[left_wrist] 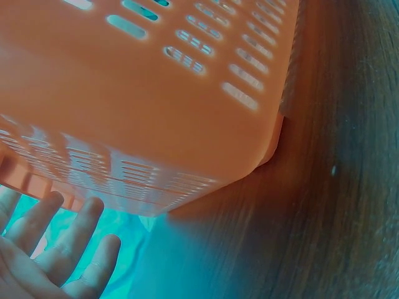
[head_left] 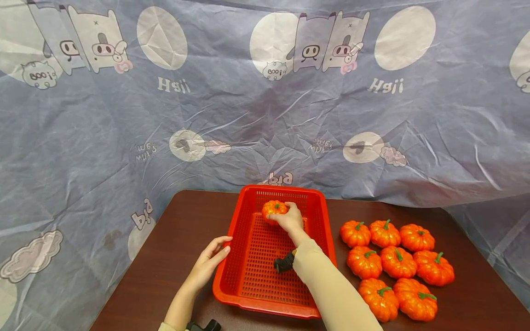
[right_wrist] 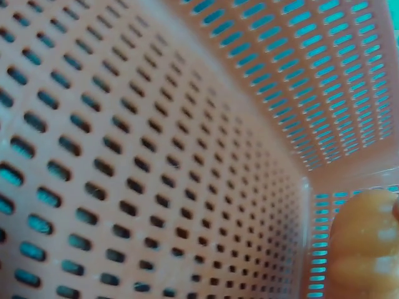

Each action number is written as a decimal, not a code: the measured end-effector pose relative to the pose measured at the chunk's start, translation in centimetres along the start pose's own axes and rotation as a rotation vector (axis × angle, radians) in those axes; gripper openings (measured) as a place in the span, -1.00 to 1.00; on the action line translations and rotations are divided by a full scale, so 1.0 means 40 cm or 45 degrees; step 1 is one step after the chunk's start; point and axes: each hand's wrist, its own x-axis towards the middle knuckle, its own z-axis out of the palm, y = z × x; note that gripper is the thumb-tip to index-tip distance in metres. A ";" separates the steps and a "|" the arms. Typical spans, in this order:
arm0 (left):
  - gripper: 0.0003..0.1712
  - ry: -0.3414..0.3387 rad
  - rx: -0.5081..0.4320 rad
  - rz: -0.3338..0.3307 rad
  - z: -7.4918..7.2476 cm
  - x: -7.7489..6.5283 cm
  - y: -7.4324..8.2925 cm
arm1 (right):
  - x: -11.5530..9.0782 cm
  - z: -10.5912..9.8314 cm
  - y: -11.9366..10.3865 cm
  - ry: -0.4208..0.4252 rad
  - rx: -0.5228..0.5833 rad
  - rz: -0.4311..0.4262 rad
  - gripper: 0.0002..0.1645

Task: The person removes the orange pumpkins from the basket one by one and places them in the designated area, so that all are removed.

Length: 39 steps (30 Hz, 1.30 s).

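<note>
A small orange pumpkin with a green stem is gripped between the thumb and fingers of my right hand, inside the far end of a red slotted plastic basket. Part of that pumpkin shows at the right edge of the right wrist view, by the basket's far wall. My left hand is at the basket's left rim, its fingertips right at the edge. In the left wrist view the fingers of this hand are spread and loosely extended beside the slotted wall.
Several similar pumpkins stand in rows on the brown table, right of the basket. A grey printed cloth hangs behind and around the table. Black wrist straps are on the arms.
</note>
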 end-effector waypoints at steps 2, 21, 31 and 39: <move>-0.62 0.001 0.001 0.002 -0.001 0.000 -0.001 | 0.000 -0.002 -0.005 0.007 0.010 0.013 -0.04; -0.62 0.000 -0.006 0.000 0.000 -0.002 -0.001 | -0.021 -0.069 -0.087 -0.050 0.338 -0.008 -0.06; -0.62 -0.003 -0.002 0.010 -0.003 0.001 -0.003 | -0.037 -0.131 -0.122 -0.087 0.414 -0.067 -0.06; -0.62 -0.010 -0.002 0.014 -0.003 0.002 -0.004 | -0.058 -0.204 -0.129 -0.097 0.430 -0.107 -0.03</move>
